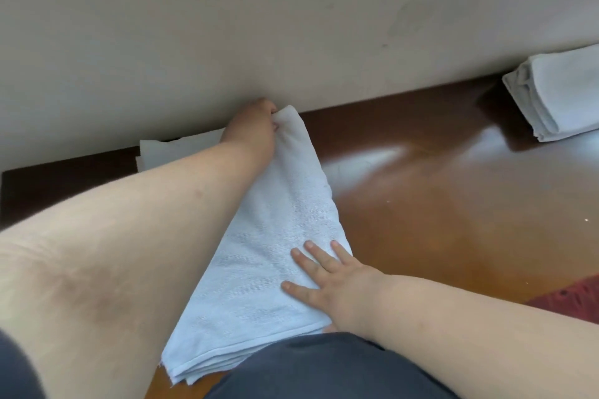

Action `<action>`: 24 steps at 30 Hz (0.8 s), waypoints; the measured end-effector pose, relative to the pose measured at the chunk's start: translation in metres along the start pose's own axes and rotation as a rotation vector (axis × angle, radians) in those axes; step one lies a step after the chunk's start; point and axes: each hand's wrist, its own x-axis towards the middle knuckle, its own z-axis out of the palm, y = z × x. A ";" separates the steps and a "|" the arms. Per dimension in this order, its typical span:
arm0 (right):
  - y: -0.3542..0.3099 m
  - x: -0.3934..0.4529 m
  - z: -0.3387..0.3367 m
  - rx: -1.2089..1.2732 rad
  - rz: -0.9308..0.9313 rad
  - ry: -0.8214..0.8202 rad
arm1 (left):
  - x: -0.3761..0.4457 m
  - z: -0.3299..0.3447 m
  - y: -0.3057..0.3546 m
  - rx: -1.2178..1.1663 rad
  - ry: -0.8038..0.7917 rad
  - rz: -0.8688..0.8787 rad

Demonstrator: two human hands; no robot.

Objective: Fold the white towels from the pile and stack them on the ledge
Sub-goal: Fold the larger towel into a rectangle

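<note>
My left hand (256,126) pinching the white towel's (259,256) far end by the wall, my right hand (319,282) spread flat near its close end, towel folded long, ribbed, on the brown bench (453,191).

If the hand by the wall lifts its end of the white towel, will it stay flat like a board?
Probably not. The white towel looks like soft terry cloth and already bends where the left hand pinches it, so it should droop. It likely weighs little. The right hand presses flat on it, so that end should stay put on the shiny wooden ledge.
</note>
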 end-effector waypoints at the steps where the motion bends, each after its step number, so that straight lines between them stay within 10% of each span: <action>1: 0.000 0.000 0.000 0.005 0.002 -0.011 | -0.006 0.006 -0.002 -0.060 0.006 0.025; 6: 0.001 -0.001 -0.010 0.022 0.018 -0.091 | -0.109 0.029 -0.049 0.159 0.023 0.217; 15: -0.004 -0.009 -0.032 0.059 0.080 -0.118 | -0.166 0.001 -0.102 0.522 -0.325 -0.217; 24: -0.010 -0.074 -0.029 0.344 0.212 -0.085 | -0.333 0.039 -0.105 0.559 -0.488 -0.008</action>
